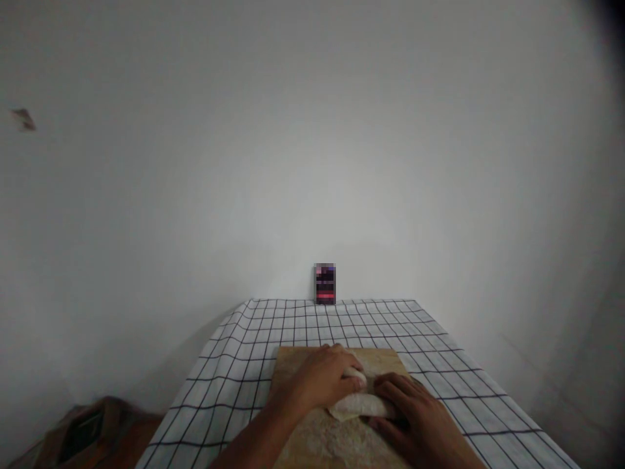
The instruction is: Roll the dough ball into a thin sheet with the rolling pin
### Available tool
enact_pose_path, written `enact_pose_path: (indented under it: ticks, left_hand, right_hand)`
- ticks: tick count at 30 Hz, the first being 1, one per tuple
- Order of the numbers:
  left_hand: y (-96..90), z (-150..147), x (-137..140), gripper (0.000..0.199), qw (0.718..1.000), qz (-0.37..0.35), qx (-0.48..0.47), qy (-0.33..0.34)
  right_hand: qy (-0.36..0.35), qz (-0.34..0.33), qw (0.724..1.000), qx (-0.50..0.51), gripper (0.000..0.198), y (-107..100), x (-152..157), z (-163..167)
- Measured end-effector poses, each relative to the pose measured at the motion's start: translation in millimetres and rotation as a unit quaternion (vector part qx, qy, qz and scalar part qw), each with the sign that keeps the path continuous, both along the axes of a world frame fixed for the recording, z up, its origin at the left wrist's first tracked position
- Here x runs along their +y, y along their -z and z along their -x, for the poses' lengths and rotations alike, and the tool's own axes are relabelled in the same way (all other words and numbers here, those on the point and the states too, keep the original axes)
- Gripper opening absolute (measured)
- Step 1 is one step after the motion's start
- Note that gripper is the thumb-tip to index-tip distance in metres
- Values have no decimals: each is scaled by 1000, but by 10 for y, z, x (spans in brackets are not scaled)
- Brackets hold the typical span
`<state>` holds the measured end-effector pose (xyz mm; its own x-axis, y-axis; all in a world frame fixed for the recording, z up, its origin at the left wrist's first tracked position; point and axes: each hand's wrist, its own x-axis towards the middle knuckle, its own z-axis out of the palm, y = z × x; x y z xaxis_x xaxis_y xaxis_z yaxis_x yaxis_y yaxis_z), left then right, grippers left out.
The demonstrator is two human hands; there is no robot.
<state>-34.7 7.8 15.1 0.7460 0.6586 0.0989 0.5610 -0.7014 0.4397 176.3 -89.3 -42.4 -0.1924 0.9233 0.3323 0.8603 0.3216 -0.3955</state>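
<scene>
A pale piece of dough (360, 406) lies on a wooden board (317, 444) dusted with flour. My left hand (333, 374) curls over the dough's far left part, and a bit of dough (355, 374) bulges out beside its fingers. Around the right end of the dough, my right hand (414, 410) is closed, with the thumb on the near side and the fingers on the far side. Both hands partly hide the dough, so its full outline does not show.
A white cloth with dark grid lines (219, 391) covers the table beneath the board. At the table's far edge a phone-like dark object (325, 284) stands upright against the white wall (322, 130). A brown box-like thing (81, 433) sits low at the left.
</scene>
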Motion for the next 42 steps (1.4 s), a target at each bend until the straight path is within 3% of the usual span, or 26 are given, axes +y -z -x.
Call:
enact_pose_path:
  ticks: [6,11,13,19,22,25,29,33,38,42]
  left_hand:
    - [-80,-5,332,32,988,59,31,141]
    - [-182,-28,416,27,969,81,81,220]
    - [-217,-9,378,29,971,101,76,202]
    - [-335,295,56,49,996,91,16,2]
    - [-337,416,-116,57,995,86,-9,-44]
    - [-226,438,-191,54,996,66,-35,-56]
    - [43,386,-165,49,993,-20,-71,-90]
    - [318,356,-107,49,983,-102,-97,-119]
    - [651,407,-31,44,965,-228,-90,-97]
    - [802,444,-11,47,962,-243,-57,-110]
  right_hand:
    - [-33,24,999,15,17,-98,-31,25]
    - [-43,33,998,16,19,-147,-69,29]
    - [-38,37,998,15,18,-191,-84,33]
    - [-31,59,998,-16,8,-444,9,-26]
    - [-44,64,996,-45,8,-574,122,-69]
    - [-56,65,995,-55,13,-643,207,-88]
    - [-63,87,993,-45,27,-591,251,-100]
    - [-70,88,993,-28,35,-407,266,-129]
    - [-26,87,996,-22,48,-118,288,-158]
    - [-27,109,994,-3,50,72,250,-197]
